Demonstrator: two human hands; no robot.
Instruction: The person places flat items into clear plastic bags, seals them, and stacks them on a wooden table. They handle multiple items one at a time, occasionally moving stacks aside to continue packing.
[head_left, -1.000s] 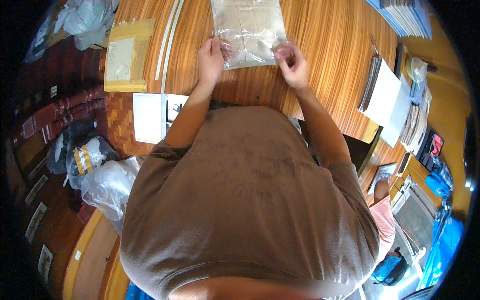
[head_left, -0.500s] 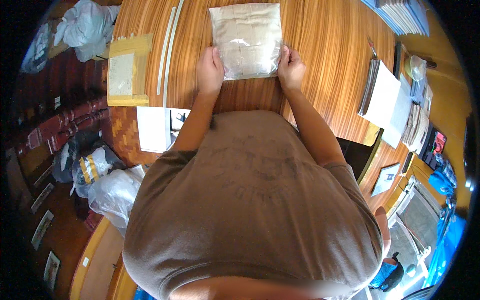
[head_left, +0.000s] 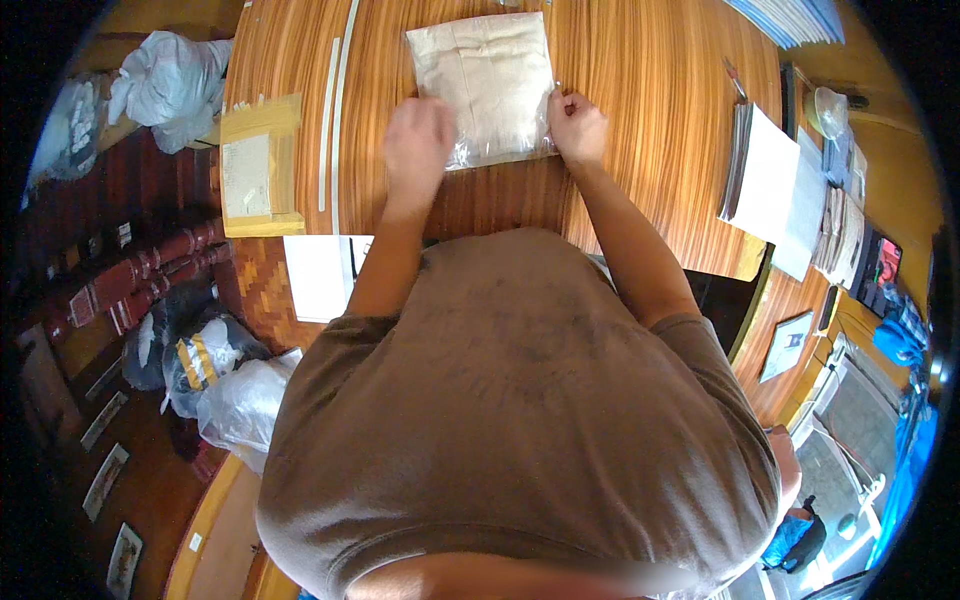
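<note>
The right grip pinches the near right edge of a clear packet that holds folded beige cloth; the left grip is blurred at the packet's left edge, and whether it grasps or has released cannot be told. The packet lies on the tabletop.

Left of the packet run two pale strips, and farther left lies a yellow-taped flat piece bearing a pale sheet. Well to its right are a brush-like tool and a stack of papers; beyond these is a dark phone-like device.

Nearer the person than the packet, a brown shirt blocks part of the tabletop's near edge. The tabletop is striped brown wood. In the room, plastic bags sit lower left of the packet, and a white bag far left.
</note>
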